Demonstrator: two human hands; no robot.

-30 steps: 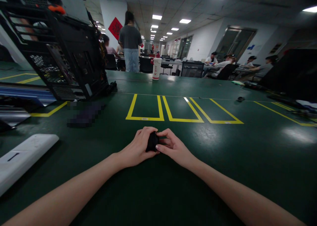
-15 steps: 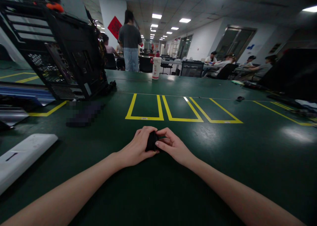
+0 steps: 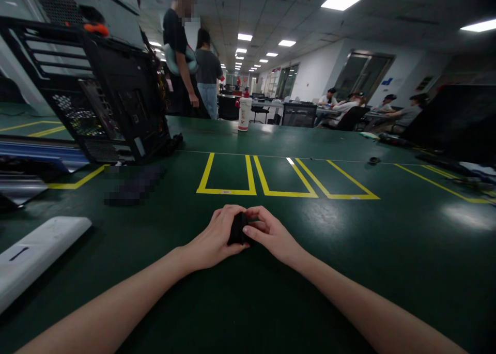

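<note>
A small black object [image 3: 237, 230] rests low over the green table [image 3: 248, 297] between my two hands; its exact kind does not show. My left hand [image 3: 220, 235] curves round its left side, fingers over the far edge and thumb along the near edge. From the right, my right hand [image 3: 271, 235] pinches at it with thumb and fingertips. Fingers cover much of the object. Just beyond my hands lie yellow tape outlines [image 3: 227, 192] on the table.
An open black computer case [image 3: 127, 106] stands at the left. Nearer lie a white power strip-like block [image 3: 42, 250] and a blurred dark item [image 3: 135, 186]. A white bottle [image 3: 244, 115] stands at the far edge. A small black ring-shaped piece [image 3: 373, 160] lies to the right. Several people are beyond the table.
Both hands stay round the black object, with slight finger shifts. The view has tilted up a little. Another person in dark clothes has come into view behind the table at the left.
</note>
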